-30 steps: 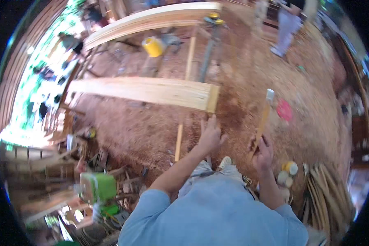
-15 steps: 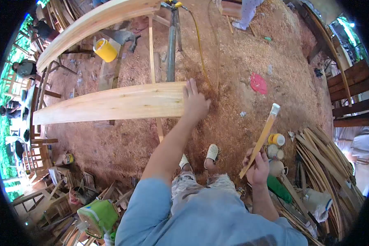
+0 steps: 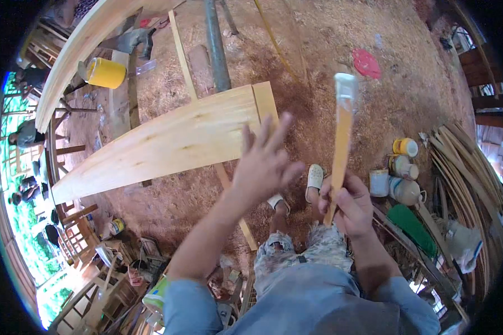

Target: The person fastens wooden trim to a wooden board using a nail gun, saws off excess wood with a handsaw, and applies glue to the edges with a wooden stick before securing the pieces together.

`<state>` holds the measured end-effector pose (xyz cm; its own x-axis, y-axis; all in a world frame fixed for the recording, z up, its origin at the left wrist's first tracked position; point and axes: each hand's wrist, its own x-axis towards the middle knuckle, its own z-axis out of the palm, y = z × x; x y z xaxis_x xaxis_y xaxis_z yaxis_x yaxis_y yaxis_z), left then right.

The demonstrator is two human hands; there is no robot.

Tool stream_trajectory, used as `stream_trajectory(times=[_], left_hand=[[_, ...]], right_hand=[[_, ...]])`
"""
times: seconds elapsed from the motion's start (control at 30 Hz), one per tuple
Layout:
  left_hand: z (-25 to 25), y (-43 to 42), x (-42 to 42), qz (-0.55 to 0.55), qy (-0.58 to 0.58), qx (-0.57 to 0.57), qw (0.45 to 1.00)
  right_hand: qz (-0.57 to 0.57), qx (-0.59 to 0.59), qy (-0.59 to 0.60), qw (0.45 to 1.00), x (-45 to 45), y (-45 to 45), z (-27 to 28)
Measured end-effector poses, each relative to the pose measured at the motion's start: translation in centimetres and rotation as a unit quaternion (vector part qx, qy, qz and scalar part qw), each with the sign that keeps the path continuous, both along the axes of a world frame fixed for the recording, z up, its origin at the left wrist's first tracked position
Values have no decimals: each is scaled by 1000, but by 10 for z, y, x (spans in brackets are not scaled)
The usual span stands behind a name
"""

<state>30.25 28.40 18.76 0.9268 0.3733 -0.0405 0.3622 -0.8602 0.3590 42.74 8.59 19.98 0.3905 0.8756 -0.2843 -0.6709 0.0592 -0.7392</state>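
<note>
My left hand [image 3: 267, 159] is open, its fingers spread over the near right end of a wide, pale wooden board [image 3: 179, 134]. Whether the fingertips touch the wood I cannot tell. The board tapers toward the left, and its squared end face [image 3: 265, 100] shows at the right. My right hand [image 3: 349, 205] is closed around the lower handle of a brush [image 3: 341, 145]. This brush has a long, flat wooden handle and a whitish tip, a little blurred, pointing up and away from me.
A second long board [image 3: 72, 61] curves along the upper left, near a yellow bucket [image 3: 107, 73]. A metal pipe [image 3: 216, 44] stands beyond the board. Jars and tubs [image 3: 379, 183] sit at the right beside stacked wood strips [image 3: 469, 184]. Sawdust covers the floor, with a pink scrap [image 3: 366, 63].
My left hand has lifted and spread its fingers at the board's end. The brush has swung more upright in my right hand. The whole view has turned and shifted.
</note>
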Motion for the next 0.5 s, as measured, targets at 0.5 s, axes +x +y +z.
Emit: stream_trajectory(times=[0.5], left_hand=[[-34,216,-87,444,23,160,882]], right_hand=[[61,-133,-22,989,-40,42,-9]])
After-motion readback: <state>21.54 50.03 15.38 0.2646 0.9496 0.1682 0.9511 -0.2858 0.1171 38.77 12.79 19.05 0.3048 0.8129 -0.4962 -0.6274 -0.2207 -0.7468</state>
